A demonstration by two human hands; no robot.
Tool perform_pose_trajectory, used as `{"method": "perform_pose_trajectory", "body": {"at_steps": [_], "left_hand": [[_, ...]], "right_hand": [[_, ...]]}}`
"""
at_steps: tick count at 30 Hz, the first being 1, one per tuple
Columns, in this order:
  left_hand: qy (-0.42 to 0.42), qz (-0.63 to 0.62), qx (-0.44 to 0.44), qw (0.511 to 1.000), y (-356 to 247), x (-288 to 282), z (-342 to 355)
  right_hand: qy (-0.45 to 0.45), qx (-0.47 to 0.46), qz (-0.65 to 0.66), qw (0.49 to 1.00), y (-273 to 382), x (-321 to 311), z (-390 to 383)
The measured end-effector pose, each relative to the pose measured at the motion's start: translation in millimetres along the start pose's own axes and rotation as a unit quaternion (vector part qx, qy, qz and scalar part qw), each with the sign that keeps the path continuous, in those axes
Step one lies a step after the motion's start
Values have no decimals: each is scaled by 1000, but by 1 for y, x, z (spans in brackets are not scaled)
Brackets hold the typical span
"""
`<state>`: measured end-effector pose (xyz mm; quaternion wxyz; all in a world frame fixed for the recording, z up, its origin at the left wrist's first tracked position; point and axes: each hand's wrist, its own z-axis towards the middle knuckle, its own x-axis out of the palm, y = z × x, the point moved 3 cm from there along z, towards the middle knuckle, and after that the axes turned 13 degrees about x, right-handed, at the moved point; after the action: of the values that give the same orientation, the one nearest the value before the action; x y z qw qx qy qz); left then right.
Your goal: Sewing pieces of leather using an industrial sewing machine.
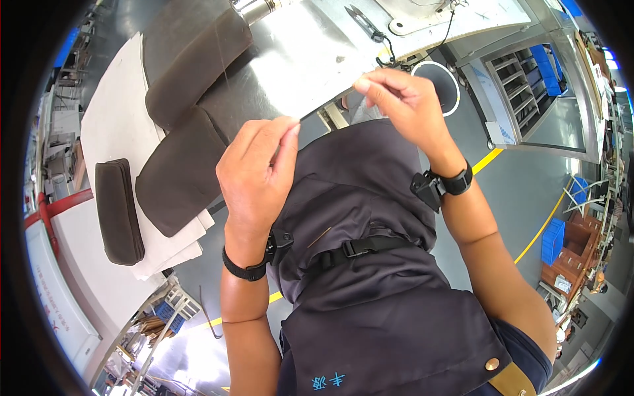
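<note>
My left hand (pixel 254 171) is raised over my lap at the near edge of the shiny metal work surface (pixel 297 53), thumb and forefinger pinched together. Farther right, my right hand (pixel 409 105) makes a similar pinch with its fingertips near the table edge. Anything between either pair of fingertips is too thin to make out. Left of my left hand, a dark brown leather-like piece (pixel 181 171) lies partly on pale sheets. A long, folded-looking dark brown piece (pixel 198 69) lies beyond it, on the metal surface.
A stack of narrow dark brown pieces (pixel 119 211) rests on the white sheets (pixel 112 105) at left. Thread snips (pixel 365 25) lie at the back beside a white machine base (pixel 413 16). A white-rimmed bin (pixel 456 92) and metal cabinet (pixel 541 99) stand to the right.
</note>
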<state>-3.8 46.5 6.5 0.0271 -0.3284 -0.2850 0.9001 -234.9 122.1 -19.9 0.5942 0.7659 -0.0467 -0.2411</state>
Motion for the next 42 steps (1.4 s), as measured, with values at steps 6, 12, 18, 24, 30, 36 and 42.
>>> {"method": "perform_pose_trajectory", "body": {"at_steps": [6,12,18,24,30,36,42], "left_hand": [[-51,40,-76,995,-1,-11,-12],[-33,60,-73,995,0,-22,-14],[-71,32,-106,991,7,-23,-11],[-136,-8,-145,980,15,-28,-3],[-181,-38,-162,969,20,-18,7],[-189,-74,-195,959,8,-2,26],[-208,-72,-175,960,4,4,30]], "right_hand": [[-192,-155,-193,950,-12,-17,70],[-245,-201,-397,861,-29,-18,143],[-225,-244,-424,843,-39,-14,150],[-267,-249,-337,868,-5,-17,107],[-44,17,214,976,8,32,12],[94,42,405,909,29,92,-17],[145,79,466,869,41,99,-12]]}}
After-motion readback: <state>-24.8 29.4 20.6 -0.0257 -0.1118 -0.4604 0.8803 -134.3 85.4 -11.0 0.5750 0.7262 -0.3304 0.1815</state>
